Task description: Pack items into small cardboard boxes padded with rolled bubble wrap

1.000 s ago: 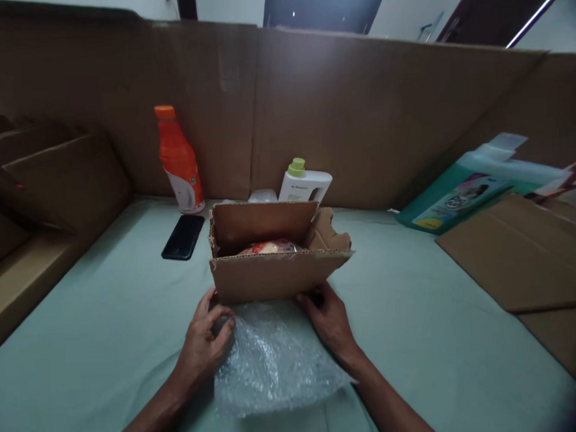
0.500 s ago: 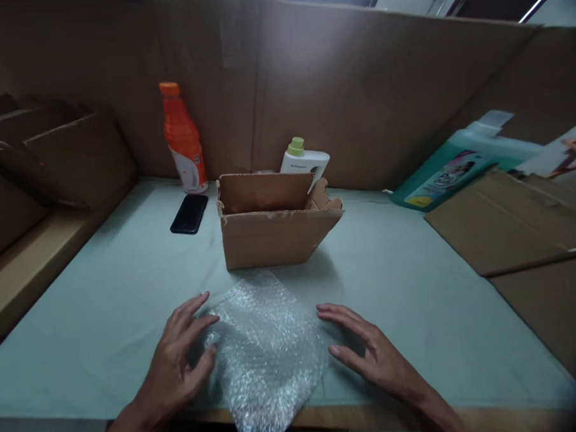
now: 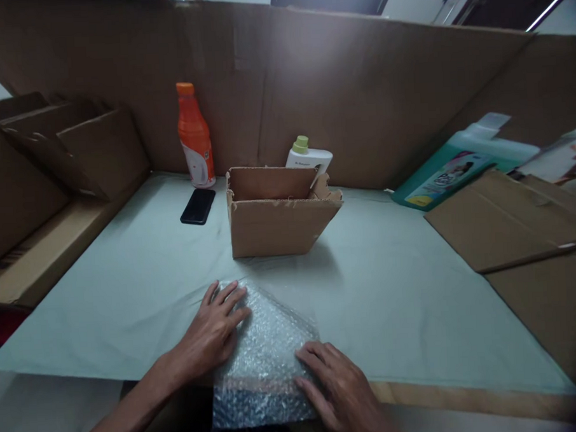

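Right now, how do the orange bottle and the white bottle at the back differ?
The orange bottle is tall and slim with an orange cap; the white bottle is squat with a green cap. The orange bottle stands in full view beside the phone, while the white bottle is half hidden behind the box. Both stand upright against the cardboard wall, away from both hands.

Two bare forearms, left hand (image 3: pixel 211 331), right hand (image 3: pixel 341 392), no sleeves
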`<state>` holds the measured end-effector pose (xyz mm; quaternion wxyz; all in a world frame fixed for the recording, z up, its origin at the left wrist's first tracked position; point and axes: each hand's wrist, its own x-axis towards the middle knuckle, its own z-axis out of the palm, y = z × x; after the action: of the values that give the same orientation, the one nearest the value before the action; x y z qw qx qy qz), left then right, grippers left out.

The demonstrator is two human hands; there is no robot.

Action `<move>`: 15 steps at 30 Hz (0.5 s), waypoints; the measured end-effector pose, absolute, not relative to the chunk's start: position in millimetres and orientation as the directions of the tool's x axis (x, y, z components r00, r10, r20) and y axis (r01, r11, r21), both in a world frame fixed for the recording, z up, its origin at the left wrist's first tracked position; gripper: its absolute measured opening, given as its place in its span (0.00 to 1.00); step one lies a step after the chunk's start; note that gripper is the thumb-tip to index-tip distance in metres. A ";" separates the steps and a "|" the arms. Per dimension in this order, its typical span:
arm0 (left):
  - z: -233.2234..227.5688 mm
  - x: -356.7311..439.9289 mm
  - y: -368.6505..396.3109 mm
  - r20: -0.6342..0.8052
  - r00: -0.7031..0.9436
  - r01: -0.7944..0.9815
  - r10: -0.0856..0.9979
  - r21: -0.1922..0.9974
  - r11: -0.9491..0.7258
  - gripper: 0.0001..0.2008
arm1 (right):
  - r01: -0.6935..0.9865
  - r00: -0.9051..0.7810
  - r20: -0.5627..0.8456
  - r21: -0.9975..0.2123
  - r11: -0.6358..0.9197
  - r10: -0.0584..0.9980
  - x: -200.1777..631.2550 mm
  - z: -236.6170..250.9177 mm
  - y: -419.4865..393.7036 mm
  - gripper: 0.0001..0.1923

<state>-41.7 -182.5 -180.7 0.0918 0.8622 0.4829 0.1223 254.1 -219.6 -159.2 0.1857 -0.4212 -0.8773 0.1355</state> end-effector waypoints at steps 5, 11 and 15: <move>-166.8 -25.5 -161.2 0.140 0.528 0.811 0.838 0.209 -0.546 0.24 | 0.703 -0.487 0.428 -0.326 0.633 0.761 251.6 -154.6 -220.9 0.11; -170.4 -19.5 -184.1 0.165 0.553 0.769 0.817 0.276 -0.577 0.21 | 0.698 -0.561 0.374 -0.266 0.665 0.739 223.8 -159.6 -196.7 0.16; -182.7 -34.0 -190.1 0.043 0.564 0.755 0.824 0.377 -0.536 0.24 | 0.733 -0.586 0.283 -0.213 0.646 0.759 236.9 -179.4 -179.3 0.18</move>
<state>-34.0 -190.1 -182.7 0.1600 0.8698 0.4541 0.1082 236.9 -179.3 -179.4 0.1764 -0.4191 -0.8899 0.0368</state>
